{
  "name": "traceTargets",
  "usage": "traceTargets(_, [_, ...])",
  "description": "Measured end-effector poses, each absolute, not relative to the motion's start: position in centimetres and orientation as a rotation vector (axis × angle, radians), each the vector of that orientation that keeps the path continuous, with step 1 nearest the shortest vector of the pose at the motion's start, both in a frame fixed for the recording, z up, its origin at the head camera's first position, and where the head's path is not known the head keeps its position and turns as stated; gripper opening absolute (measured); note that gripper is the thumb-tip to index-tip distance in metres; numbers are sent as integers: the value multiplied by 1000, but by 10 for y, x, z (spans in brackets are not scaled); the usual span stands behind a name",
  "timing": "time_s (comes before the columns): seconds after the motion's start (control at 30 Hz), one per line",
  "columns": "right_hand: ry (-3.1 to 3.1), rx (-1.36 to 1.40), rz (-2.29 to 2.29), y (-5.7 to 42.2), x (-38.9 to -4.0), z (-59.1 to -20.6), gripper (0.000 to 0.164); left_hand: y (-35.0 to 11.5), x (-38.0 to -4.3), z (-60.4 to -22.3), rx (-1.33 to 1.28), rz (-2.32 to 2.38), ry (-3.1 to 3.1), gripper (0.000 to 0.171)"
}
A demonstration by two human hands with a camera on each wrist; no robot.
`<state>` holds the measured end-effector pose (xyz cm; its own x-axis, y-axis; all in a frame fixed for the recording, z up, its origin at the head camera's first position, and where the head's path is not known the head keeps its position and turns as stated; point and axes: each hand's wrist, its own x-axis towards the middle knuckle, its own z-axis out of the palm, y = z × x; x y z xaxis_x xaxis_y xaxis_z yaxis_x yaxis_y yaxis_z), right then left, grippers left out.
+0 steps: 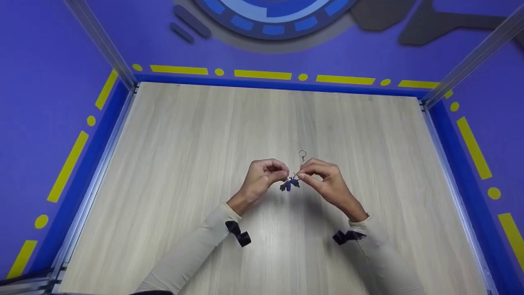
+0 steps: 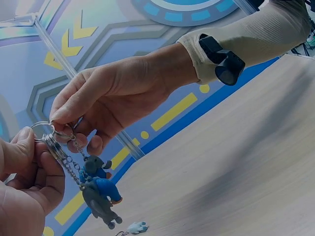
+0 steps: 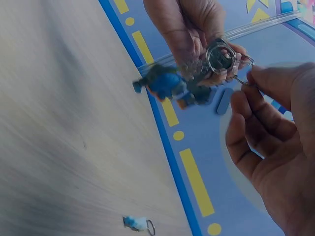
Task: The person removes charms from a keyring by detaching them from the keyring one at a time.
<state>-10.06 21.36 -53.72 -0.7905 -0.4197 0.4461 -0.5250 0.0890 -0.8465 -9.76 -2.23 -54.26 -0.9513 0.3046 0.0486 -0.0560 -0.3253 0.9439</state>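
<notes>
My left hand (image 1: 260,176) pinches a bunch of metal key rings (image 2: 55,147). From them, on short chains, hang several small animal figures (image 2: 101,196) in grey and blue, one looking like an elephant. Facing it, my right hand (image 1: 327,180) pinches a metal ring (image 3: 242,81) between thumb and fingertips, and this ring touches the bunch. Both hands are close together above the table. The figures look blurred in the right wrist view. How the rings link is partly hidden by the fingers.
A separate keychain with a light blue figure (image 3: 135,223) lies on the wooden table (image 1: 204,131). In the head view its ring (image 1: 302,153) shows beyond my right hand, which hides the rest. Blue walls (image 1: 266,61) with metal edge profiles enclose the table's back and sides.
</notes>
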Motion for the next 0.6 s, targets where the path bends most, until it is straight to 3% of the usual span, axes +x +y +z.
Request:
traceTargets(0.23, [-2278, 848, 1968, 209, -100, -540, 8, -23, -98, -539, 341, 2334, 1709, 5])
traceTargets(0.6, [-2183, 886, 2092, 208, -105, -545, 10, -26, -98, -534, 320, 2278, 1559, 8])
